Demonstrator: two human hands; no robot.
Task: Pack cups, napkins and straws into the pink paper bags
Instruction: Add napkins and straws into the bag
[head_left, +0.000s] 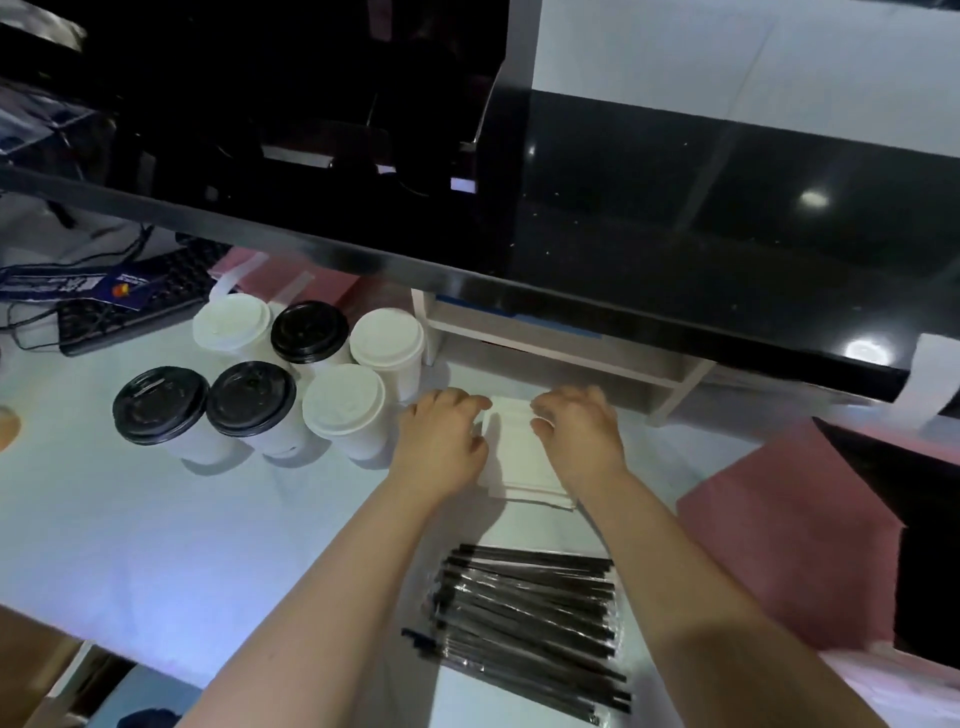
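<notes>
Through the head camera I see two bare hands holding a stack of white paper napkins (511, 462) on a white table (156, 519).

The left hand (441, 441) curls its fingers over the stack's left edge. The right hand (579, 439) curls over the right edge, thumb against the top sheet, and the stack lies flat between them. Just left of the left hand stand six lidded paper cups (252, 397) in two rows, three with black lids and three with white. Nearer the camera, between the forearms, lies a bundle of black straws in clear wrappers (524, 623). A flat pink paper bag (779, 545) rests at the right, near the napkins. Another pink paper bag (317, 280) lies behind the cups, under a glossy black counter (675, 234). A black keyboard (130, 312) sits at the far left.
</notes>
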